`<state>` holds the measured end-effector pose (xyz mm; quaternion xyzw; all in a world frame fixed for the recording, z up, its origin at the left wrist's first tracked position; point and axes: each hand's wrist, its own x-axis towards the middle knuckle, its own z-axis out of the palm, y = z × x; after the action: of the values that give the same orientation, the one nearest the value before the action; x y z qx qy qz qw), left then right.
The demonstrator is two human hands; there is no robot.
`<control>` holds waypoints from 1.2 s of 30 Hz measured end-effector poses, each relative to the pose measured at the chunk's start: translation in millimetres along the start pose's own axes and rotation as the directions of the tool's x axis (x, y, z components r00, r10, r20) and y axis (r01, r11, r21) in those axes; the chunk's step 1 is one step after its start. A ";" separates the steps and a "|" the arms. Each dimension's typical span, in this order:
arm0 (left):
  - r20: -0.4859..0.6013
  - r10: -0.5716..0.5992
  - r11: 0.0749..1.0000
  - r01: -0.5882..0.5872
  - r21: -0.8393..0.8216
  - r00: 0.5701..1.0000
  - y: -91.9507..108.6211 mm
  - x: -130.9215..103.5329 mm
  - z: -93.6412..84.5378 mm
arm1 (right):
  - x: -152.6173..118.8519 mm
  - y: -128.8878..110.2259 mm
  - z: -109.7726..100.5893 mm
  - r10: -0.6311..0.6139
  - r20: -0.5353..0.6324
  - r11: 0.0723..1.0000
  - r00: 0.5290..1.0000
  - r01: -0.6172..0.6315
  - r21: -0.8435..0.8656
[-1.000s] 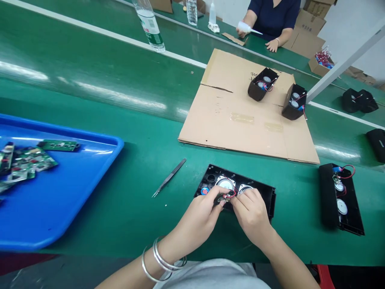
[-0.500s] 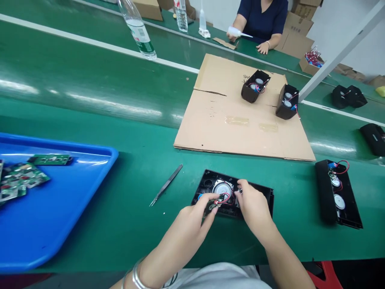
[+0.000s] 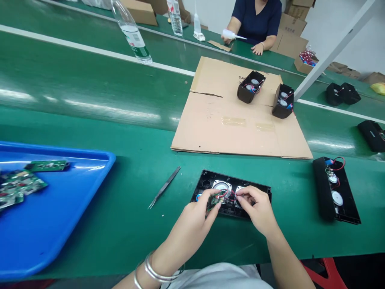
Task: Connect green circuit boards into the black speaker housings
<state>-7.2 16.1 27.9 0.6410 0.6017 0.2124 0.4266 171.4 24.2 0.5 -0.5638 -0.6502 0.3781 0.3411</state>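
My left hand [image 3: 200, 210] is closed on a small green circuit board [image 3: 213, 200], held over the left part of a black speaker housing [image 3: 255, 192]. Red and black wires [image 3: 223, 194] run from the board. Over the housing's right half, my right hand [image 3: 255, 206] pinches a thin wire [image 3: 234, 194] between thumb and fingertips; the wire's tip is hidden. Two round speaker drivers sit inside the housing, the left driver [image 3: 220, 186] plainly seen and the other partly covered by my right hand. Tweezers [image 3: 164, 187] lie on the green table to the left.
A blue tray [image 3: 78, 208] with several circuit boards [image 3: 24, 182] stands at left. At right lies another speaker housing [image 3: 325, 192]. Beyond, a cardboard sheet [image 3: 210, 132] carries two housings [image 3: 252, 86]. A water bottle [image 3: 135, 40] stands behind; across the table a person [image 3: 258, 20] holds a white squeeze bottle.
My right hand has turned and lowered, its fingers now pinching a wire near the board. My left hand has shifted slightly right with the circuit board. The whole view has moved a little.
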 end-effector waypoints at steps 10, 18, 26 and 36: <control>0.054 0.021 0.996 -0.016 -0.089 0.998 2.6 10.9 -2.7 | -0.3 -10.9 9.6 -0.246 0.058 0.961 0.968 0.251 -0.116; 0.130 -0.011 0.976 0.039 -0.213 0.991 4.1 15.6 -7.4 | -2.9 -4.1 10.4 -0.408 0.093 0.859 0.908 0.416 -0.297; 0.112 0.128 0.988 -0.117 -0.102 0.985 1.7 14.8 -6.3 | -4.9 -8.3 11.6 -0.426 0.109 0.792 0.898 0.429 -0.435; 0.103 0.224 0.975 -0.222 -0.028 0.969 -5.8 7.0 0.3 | -9.6 -4.9 18.3 -0.329 0.075 0.791 0.941 0.318 -0.522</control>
<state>-9.1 22.2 21.4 0.7112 0.5009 0.2299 0.4364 154.4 12.3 -4.1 -0.5197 -0.8119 0.1156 0.2395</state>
